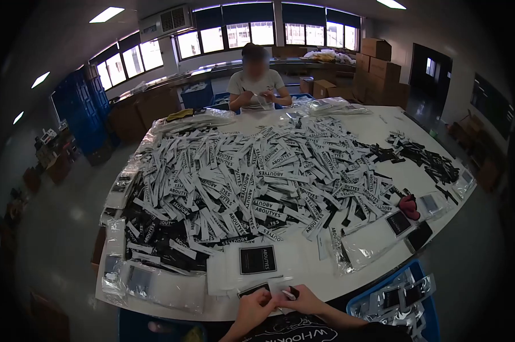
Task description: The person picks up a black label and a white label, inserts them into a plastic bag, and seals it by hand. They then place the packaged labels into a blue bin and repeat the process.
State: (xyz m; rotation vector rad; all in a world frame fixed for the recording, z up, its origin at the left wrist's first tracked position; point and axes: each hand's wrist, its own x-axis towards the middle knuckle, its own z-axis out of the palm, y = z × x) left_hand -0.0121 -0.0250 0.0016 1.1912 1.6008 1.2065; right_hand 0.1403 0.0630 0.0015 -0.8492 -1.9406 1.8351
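My left hand and my right hand meet close to my body at the table's near edge. Their fingers are pinched on a small translucent plastic bag, which stands up between them. A short whitish piece shows at my right fingertips, too small to name. Just beyond my hands lies a stack of clear bags with a black printed panel reading ABOUTYES. Part of another dark panel is visible beside my left fingers.
A large heap of white and black ABOUTYES strips covers the white table. Black pieces lie far right, near a dark red item. A blue bin of packets stands right. Across sits a person, hands raised.
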